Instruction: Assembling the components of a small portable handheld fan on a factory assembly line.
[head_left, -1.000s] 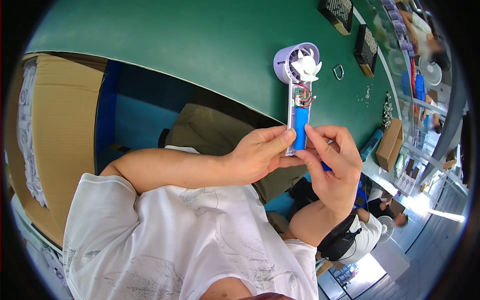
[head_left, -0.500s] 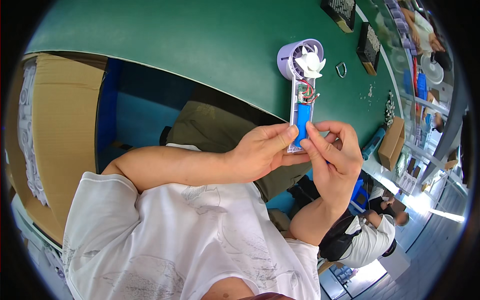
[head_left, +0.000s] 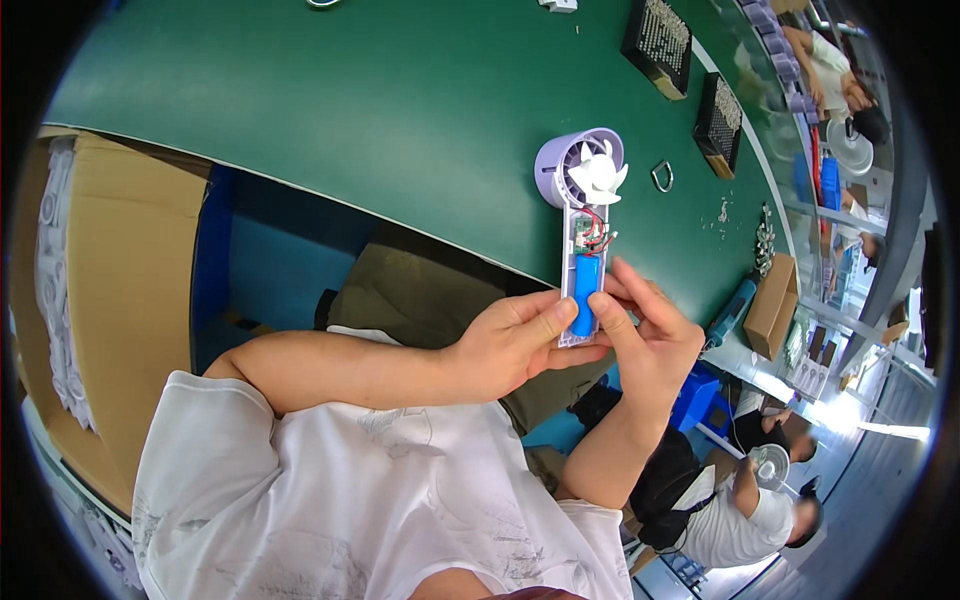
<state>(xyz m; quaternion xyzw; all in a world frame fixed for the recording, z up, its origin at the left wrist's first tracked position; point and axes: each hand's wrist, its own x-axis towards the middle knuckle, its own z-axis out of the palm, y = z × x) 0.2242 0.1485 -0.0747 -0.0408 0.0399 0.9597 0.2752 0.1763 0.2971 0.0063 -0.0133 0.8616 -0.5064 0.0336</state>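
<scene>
Fan [head_left: 583,215] upright above green table [head_left: 400,110] edge, head at 12. Left hand [head_left: 510,345] grips handle base; right hand [head_left: 645,335] pinches blue battery [head_left: 585,295]. Press battery flat, clear of red wires [head_left: 597,232].

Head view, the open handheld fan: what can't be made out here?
- Lower end of the handheld fan: covered by the left hand and right hand.
- Blue battery: lower part behind the thumbs, so its seating is unclear.
- Small circuit board and red wires: too small to trace connections.
- Back of the fan housing: faces away from the camera.
- Black trays on the green table: contents too small, bent by the fisheye rim.
</scene>
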